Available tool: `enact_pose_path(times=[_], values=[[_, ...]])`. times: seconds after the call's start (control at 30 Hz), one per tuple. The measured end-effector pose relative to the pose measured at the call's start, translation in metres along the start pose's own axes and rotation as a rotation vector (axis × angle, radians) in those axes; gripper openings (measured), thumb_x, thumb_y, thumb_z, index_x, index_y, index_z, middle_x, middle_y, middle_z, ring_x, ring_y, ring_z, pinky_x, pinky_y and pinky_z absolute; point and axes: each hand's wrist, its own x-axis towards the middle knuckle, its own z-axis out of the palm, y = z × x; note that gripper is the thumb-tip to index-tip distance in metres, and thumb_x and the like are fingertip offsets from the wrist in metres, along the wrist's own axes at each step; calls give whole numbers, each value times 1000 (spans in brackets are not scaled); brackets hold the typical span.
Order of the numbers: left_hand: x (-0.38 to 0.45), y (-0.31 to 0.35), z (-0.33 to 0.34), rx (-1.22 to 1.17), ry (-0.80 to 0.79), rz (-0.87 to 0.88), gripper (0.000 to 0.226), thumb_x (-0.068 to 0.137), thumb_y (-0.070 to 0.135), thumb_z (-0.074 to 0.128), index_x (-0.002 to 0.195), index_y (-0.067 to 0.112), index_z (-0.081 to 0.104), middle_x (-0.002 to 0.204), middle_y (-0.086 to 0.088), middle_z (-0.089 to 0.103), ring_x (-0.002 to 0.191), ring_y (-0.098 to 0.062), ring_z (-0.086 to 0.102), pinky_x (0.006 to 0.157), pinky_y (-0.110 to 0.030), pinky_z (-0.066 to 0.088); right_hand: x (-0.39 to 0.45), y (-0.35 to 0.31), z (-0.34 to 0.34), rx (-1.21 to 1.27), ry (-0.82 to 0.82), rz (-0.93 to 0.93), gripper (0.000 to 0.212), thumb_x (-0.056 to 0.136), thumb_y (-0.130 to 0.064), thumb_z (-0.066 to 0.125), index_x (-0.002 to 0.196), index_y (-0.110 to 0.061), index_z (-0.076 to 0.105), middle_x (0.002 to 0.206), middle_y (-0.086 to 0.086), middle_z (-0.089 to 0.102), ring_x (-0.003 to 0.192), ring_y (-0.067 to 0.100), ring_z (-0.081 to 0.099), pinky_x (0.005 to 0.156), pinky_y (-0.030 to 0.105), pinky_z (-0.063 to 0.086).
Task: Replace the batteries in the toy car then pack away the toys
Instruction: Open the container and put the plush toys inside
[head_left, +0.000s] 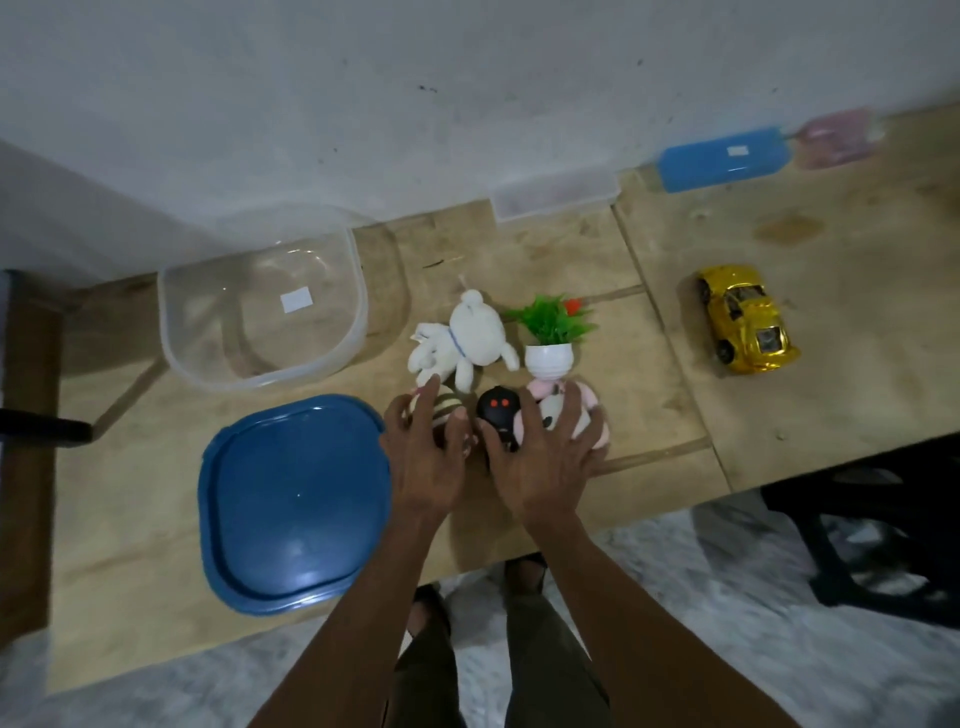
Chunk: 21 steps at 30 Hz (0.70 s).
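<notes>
Pale wooden tabletop (519, 509) runs out from the person's body toward a grey-white wall, with grey speckled floor showing below its near edge. Both hands lie side by side on a small cluster of toys. The left hand (428, 460) curls its fingers over a striped brown-and-cream ball-shaped soft toy (444, 408), gripping it. The right hand (545, 457) spreads its fingers over a pink-and-white plush toy (571, 415) and rests on it; whether the fingers close around it cannot be told. Between the two hands sits a round black toy with two red eyes (497, 410), touching the right hand's thumb side.

Left of the left hand lies a rounded-square blue plastic lid (296, 504). Just beyond the hands are a white plush rabbit (462, 343) and a small artificial green plant in a white pot (550, 338). Farther left and beyond the lid stands a clear plastic container (265, 322), open. Well to the right of the right hand and somewhat beyond it, the shiny gold toy car (745, 319) sits on the table, apart from the other toys. Against the wall lie a clear plastic box (556, 195), a blue rectangular case (724, 158) and a blurred pink case (836, 137).
</notes>
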Motion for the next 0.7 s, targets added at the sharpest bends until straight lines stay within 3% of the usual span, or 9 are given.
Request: enact_pose_path(times=[0.13,0.3,0.47,0.63,0.7], values=[[2,-4,0,-25,-10,19,55,95,44,44,145,23,50,141,-18,43,124,-34,49,106,-41,40,2,2,3,10,38,-10,66,82,-77,49,126,-30,63,151,16,42,134,51,32,107,61,26],[1,-4,-2,-63,44,18,59,89,45,36,136,18,59,139,-17,45,119,-33,52,103,-50,46,3,-2,4,56,67,15,69,73,-78,60,123,-29,65,148,16,44,132,51,34,109,60,26],[0,-6,0,-60,-2,59,50,95,39,49,141,21,55,143,-13,44,126,-27,49,104,-30,39,1,-5,9,43,78,35,62,74,-63,69,123,-24,64,147,17,45,130,49,35,104,60,32],[5,-9,-3,-63,4,75,50,96,28,56,145,19,52,139,-16,48,120,-26,52,98,-23,37,1,6,12,88,127,-16,60,73,-58,71,118,-18,66,140,18,50,126,43,36,101,59,35],[2,-10,-4,-80,0,99,50,98,19,61,146,18,51,139,-16,47,118,-22,51,96,-13,34,2,13,12,109,149,-53,61,73,-55,74,119,-16,67,138,18,48,124,41,37,101,59,35]])
